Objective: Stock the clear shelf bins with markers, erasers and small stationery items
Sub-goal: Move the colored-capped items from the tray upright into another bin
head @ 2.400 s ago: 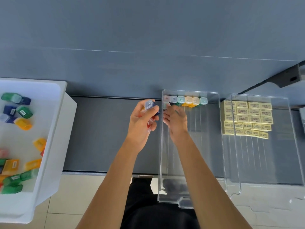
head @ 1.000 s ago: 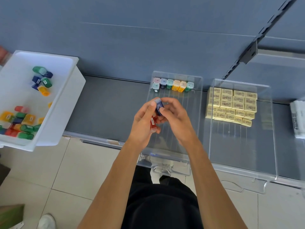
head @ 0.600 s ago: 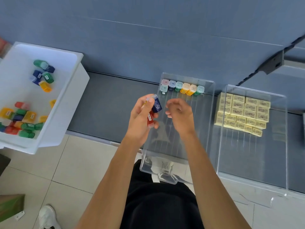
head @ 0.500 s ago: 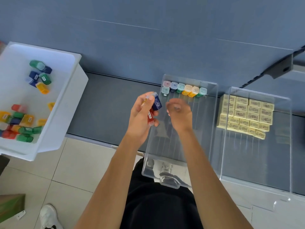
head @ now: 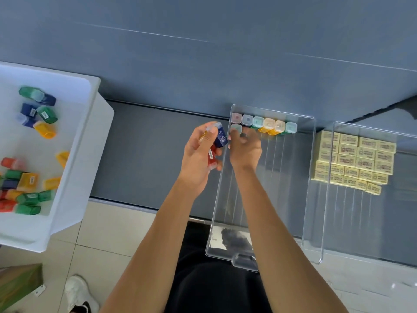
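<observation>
1. Grey shelf [head: 146, 154] runs across the view, with a grey back panel behind it. Tiled floor [head: 108, 233] lies below its front edge.
2. White tub [head: 94, 136] is at far left, by the shelf end. Inside are loose small capped stationery pieces [head: 45, 114] in green, blue, yellow and red. They lie on their sides in two scattered groups, one at the back and one at the front.
3. Right clear bin [head: 325, 222] is on the shelf, its front end past the shelf edge. Yellow erasers [head: 356, 159] are packed in tight rows at its back end.
4. Middle clear bin [head: 308, 177] is just beside the right one, its handle end sticking out over the floor. Against the back wall a row of six capped pieces [head: 268, 124] stands cap-up, touching side by side. One green-capped piece [head: 236, 128] starts a second row at the left corner.
5. Left hand [head: 198, 159] is just outside the middle bin's left wall, fingers curled and gripping several pieces. A blue piece [head: 220, 138] with a rabbit print is on top, under the thumb tip. A red piece [head: 211, 159] sits lower in the fingers, and a yellow piece [head: 203, 137] is mostly hidden.
6. Right hand [head: 244, 152] is inside the middle bin, palm down. Its fingertips are bent down at the second row, right next to the green-capped piece. Something dark at the fingertips is blurred, so I cannot tell whether it pinches a piece or only touches.
7. White shoe [head: 76, 288] is on the floor at lower left.
</observation>
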